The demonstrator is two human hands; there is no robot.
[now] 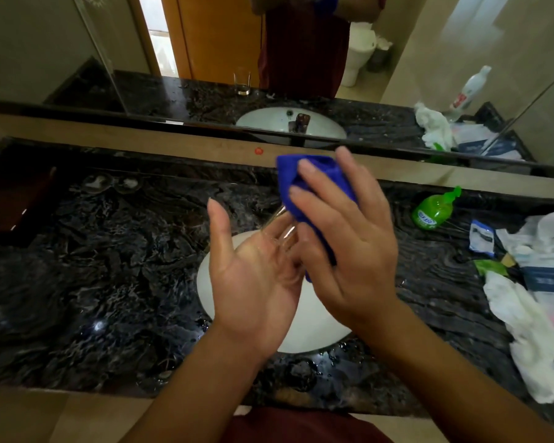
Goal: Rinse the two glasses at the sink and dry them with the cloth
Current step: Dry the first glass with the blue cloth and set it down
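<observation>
- Frankly, the label on the green soap bottle (434, 210) is too blurred for me to read; the white packets (482, 236) beside it likewise.
- I stand at a dark marble counter (109, 251) with a white oval sink (314, 327) below my hands and a mirror (301, 59) behind.
- My left hand (253, 276) lies open, palm up, with a clear glass (283, 238) lying across its straight fingers.
- My right hand (349, 247) presses the blue cloth (304, 183) against that glass, fingers spread.
- A second glass (243, 80) shows only in the mirror, upright on the counter.
- Crumpled white towels (525, 327) lie at the right.
</observation>
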